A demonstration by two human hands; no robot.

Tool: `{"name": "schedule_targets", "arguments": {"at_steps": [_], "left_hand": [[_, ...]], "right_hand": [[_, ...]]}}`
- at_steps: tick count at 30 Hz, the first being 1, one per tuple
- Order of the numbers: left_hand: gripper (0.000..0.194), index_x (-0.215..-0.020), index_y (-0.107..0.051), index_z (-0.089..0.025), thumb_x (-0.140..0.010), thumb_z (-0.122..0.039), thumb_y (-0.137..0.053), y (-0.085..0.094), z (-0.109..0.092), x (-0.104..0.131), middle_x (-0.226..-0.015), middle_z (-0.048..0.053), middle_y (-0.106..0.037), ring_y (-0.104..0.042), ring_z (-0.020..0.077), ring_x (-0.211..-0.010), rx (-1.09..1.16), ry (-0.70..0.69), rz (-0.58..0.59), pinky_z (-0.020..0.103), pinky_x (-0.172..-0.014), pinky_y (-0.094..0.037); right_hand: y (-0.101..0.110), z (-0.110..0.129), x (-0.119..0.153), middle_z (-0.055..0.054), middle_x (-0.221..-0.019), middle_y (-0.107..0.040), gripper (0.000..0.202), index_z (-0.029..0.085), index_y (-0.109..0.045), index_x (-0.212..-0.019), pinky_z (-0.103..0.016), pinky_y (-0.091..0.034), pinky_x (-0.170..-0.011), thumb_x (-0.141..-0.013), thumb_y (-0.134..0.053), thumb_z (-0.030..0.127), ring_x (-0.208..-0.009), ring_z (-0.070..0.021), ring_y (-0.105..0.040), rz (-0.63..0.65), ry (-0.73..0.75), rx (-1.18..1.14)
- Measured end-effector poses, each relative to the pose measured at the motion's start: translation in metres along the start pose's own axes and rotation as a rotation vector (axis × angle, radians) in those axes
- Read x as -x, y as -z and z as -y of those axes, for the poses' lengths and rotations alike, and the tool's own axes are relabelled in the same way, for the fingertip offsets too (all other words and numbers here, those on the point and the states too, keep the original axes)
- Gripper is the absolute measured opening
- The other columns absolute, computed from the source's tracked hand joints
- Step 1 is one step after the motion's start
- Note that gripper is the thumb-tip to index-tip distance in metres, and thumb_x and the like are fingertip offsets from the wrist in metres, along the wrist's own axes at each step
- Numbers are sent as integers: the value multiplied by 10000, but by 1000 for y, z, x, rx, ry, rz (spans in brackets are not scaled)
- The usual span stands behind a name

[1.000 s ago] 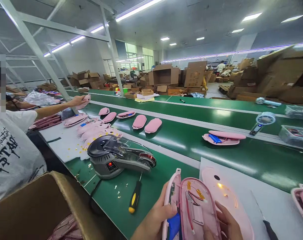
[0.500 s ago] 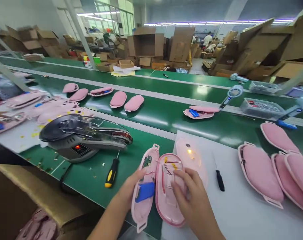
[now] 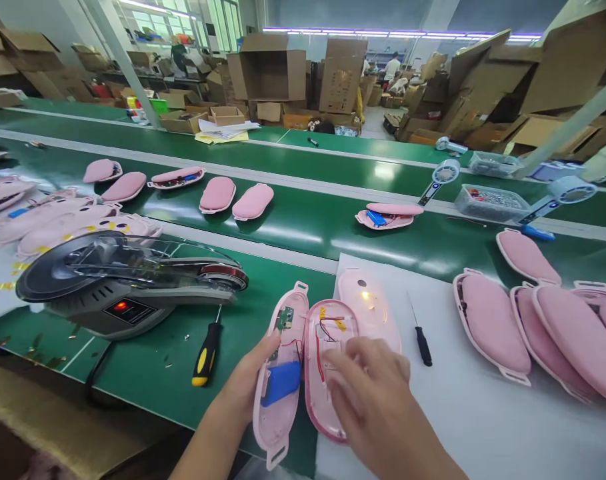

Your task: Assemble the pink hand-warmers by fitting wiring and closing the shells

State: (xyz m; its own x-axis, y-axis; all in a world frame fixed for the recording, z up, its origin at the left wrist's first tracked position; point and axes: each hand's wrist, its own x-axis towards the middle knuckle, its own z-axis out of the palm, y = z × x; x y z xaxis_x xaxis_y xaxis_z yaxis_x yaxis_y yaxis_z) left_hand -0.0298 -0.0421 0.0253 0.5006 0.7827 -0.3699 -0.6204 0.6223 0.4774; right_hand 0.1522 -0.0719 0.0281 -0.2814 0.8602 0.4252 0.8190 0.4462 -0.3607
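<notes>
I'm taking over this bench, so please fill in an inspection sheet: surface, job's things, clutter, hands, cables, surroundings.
Surface: glossy green tabletop, partly under a flat white sheet.
Job's things: open oval pink plastic case; blue rectangular block and green circuit board in its left half.
Clutter: black-and-yellow-handled screwdriver; slim black-handled screwdriver; grey machine with round black reel, red light on; yellow scraps.
Hands: left hand grips the case's left half; right hand is over the right half, contact unclear.
Cables: thin red wire inside the right half; black cable by the grey machine.
Surroundings: brown cardboard boxes beyond; closed pink cases at right.
</notes>
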Motion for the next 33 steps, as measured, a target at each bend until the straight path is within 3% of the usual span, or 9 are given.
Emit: {"name": "schedule_targets", "arguments": {"at_steps": [3,7,10,13,15,21,27,30,33], "left_hand": [[441,-1109,-700,-103,-825,-433,-629,0,-1,-2,-781,98,-772,-722,236,-760,-2,16,16,322,-800,-519],[454,-1138,-682,-79,-829,-407,-623,-2,0,-2,-861,122,-763,-699,241,-862,12,23,8,311,-819,-497],[571,-1249,-611,-99,-786,-430,-663,-4,1,-1,-970,133,-741,-674,246,-895,-6,-25,32,311,-806,-479],[724,-1370,-490,-133,-754,-452,-696,-5,2,0,-829,102,-731,-666,242,-788,-103,-86,78,312,-718,-464],[822,-1429,-397,-144,-742,-475,-704,-5,1,0,-761,79,-714,-660,250,-774,-143,-105,81,329,-719,-462],[923,-1465,-325,-190,-695,-463,-757,-6,-1,1,-901,84,-738,-671,253,-875,-185,-79,-14,302,-730,-471],[793,-1422,-412,-256,-722,-415,-749,6,7,-5,-1102,82,-699,-645,253,-1006,-248,-179,47,294,-799,-477],[734,-1370,-491,-268,-706,-414,-768,11,8,-8,-1098,57,-695,-628,237,-1027,-279,-250,61,265,-807,-480],[778,-1372,-489,-235,-683,-461,-774,13,5,-10,-916,49,-727,-661,220,-894,-290,-238,51,259,-758,-492]], "right_hand": [[-2,0,3,-12,-811,-567,335,260,-593,-1033,-325,-284,-665,-811,-479,37,-747,-183,-484,172,111,4],[-9,-1,-10,-9,-694,-544,235,210,-556,-742,-294,-273,-590,-879,-440,59,-629,-155,-462,87,195,-10],[-8,5,-29,-25,-747,-588,233,202,-535,-809,-255,-334,-554,-950,-360,141,-616,-141,-510,163,39,-301],[-3,12,-46,15,-633,-571,182,211,-508,-814,-245,-377,-537,-939,-378,192,-573,-143,-549,342,-302,-608],[-1,13,-52,37,-595,-558,170,215,-525,-789,-240,-402,-546,-918,-416,192,-561,-137,-568,406,-419,-716],[1,11,-58,22,-650,-609,186,212,-626,-786,-235,-405,-551,-857,-463,158,-581,-127,-549,409,-452,-746],[-2,8,-65,33,-579,-569,181,208,-615,-725,-240,-399,-531,-801,-458,162,-548,-128,-532,466,-524,-773],[-3,5,-69,25,-598,-574,139,199,-575,-664,-236,-405,-521,-759,-481,159,-555,-126,-533,482,-544,-794],[-3,2,-71,30,-590,-549,121,199,-557,-638,-233,-398,-510,-741,-497,173,-554,-121,-515,496,-549,-816]]}}
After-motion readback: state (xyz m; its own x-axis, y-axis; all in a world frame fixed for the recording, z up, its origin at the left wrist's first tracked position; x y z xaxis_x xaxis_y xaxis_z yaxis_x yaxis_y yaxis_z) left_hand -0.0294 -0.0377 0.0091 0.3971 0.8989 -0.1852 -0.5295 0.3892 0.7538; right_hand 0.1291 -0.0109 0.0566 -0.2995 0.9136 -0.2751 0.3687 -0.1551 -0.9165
